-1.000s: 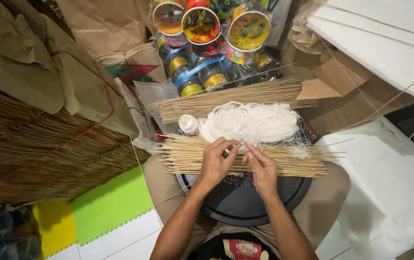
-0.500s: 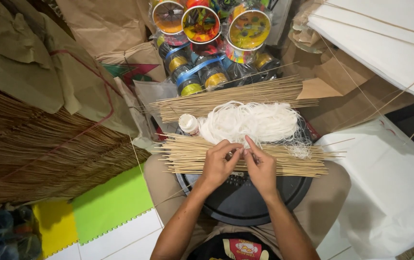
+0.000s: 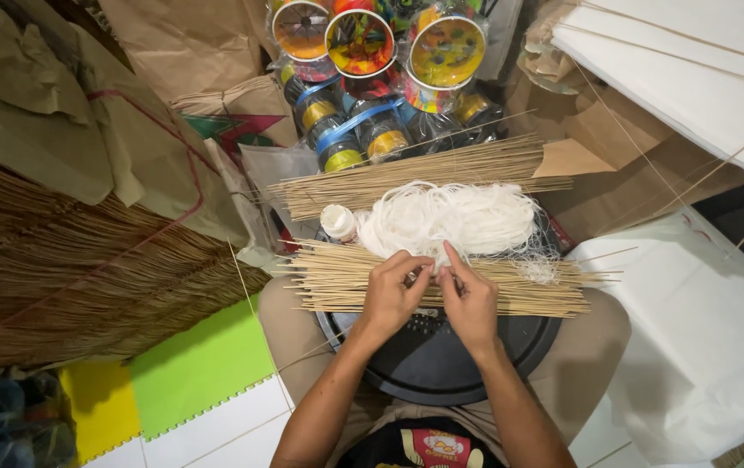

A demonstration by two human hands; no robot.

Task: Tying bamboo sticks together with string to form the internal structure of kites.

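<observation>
My left hand and my right hand meet fingertip to fingertip over a flat bundle of thin bamboo sticks that lies across a round black tray on my lap. The fingers pinch something fine between them, probably a strand of white thread; it is too thin to make out. Just beyond the hands sits a loose heap of white thread with a small white bottle at its left. A second bundle of sticks lies behind the heap.
Colourful spools and reels are stacked at the back. A big curved mass of long sticks and brown paper fills the left. White paper sheets lie at the right. Green and yellow foam floor tiles are at lower left.
Both hands stay over the near stick bundle; the fingers have shifted slightly and drawn closer together at the tips. Nothing else has moved.
</observation>
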